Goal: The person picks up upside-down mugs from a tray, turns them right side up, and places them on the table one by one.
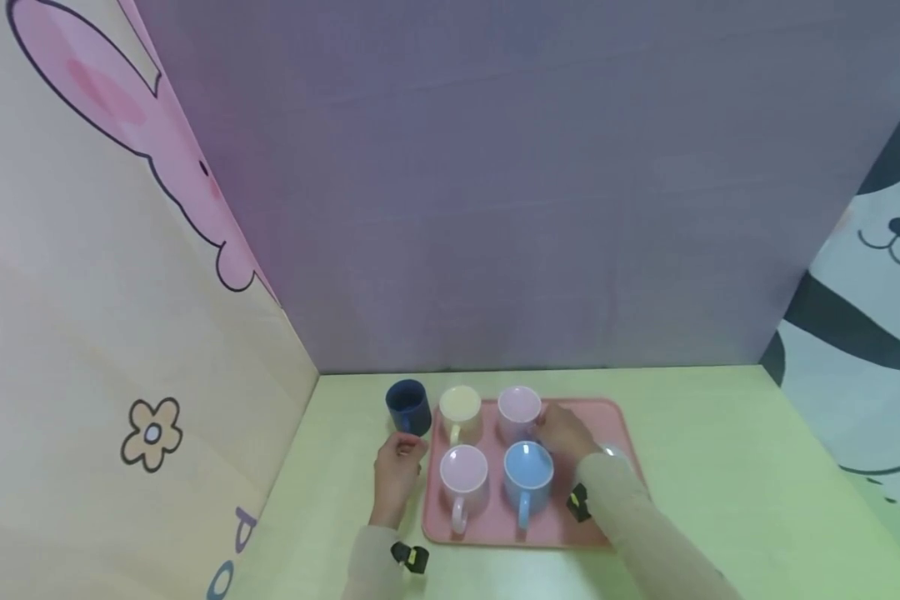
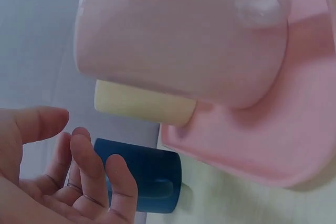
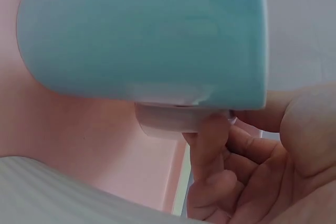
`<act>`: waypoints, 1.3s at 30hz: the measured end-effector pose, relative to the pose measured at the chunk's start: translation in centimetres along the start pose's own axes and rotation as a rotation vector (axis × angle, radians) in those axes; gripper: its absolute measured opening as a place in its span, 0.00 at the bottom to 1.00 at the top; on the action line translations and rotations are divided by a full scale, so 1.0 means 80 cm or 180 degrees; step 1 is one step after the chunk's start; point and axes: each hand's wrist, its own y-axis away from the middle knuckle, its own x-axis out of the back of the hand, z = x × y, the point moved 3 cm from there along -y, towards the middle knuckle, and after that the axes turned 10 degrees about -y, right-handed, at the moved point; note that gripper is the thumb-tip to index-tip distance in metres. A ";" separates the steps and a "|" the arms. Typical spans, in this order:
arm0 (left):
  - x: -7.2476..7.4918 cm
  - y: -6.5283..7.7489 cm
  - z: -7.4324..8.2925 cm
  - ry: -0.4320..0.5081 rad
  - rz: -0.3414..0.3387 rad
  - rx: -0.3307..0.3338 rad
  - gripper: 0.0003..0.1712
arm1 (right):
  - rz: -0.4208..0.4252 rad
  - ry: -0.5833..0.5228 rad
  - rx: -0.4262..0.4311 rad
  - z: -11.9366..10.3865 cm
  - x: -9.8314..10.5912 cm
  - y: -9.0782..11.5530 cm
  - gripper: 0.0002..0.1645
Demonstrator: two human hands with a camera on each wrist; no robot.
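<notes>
Lilac mug (image 1: 517, 416) is pinched by right hand (image 1: 567, 433), navy mug (image 1: 408, 407) beyond loose left hand (image 1: 397, 476).

Pale cup (image 1: 612, 451): mostly behind right sleeve (image 1: 637, 517); only some rim shows.
Tray (image 1: 607, 417): near-right corner hidden, same sleeve.
Far pink mug (image 1: 519, 406): base masked by blue mug (image 1: 528, 475).
Right grip (image 3: 241, 177): thumb partly behind blue mug, right wrist view.
Near pink mug (image 2: 178, 40): cut by top edge, left wrist view.
Dark blue mug (image 2: 152, 182): partly behind left fingers (image 2: 122, 182).
Panda (image 1: 888, 250): sliced by right edge.
</notes>
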 end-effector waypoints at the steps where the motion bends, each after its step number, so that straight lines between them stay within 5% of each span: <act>1: 0.000 0.002 0.002 0.0036 0.0000 -0.0010 0.09 | -0.0004 0.0016 -0.0003 0.000 -0.001 0.000 0.09; 6: -0.001 0.008 0.012 0.0179 -0.0041 -0.0053 0.09 | 0.0002 0.0054 0.0016 -0.004 -0.002 0.000 0.08; 13: -0.003 0.016 0.015 0.0195 -0.0130 -0.0002 0.08 | -0.0054 -0.0131 -0.0311 -0.012 -0.003 0.004 0.09; 27: 0.003 0.021 0.016 0.0242 -0.0149 -0.0020 0.07 | 0.0195 0.0034 -0.0078 -0.016 -0.002 0.007 0.15; 39: 0.002 0.025 0.015 0.0312 -0.0289 -0.0087 0.09 | 0.0521 -0.0345 -0.0025 -0.013 -0.002 0.011 0.19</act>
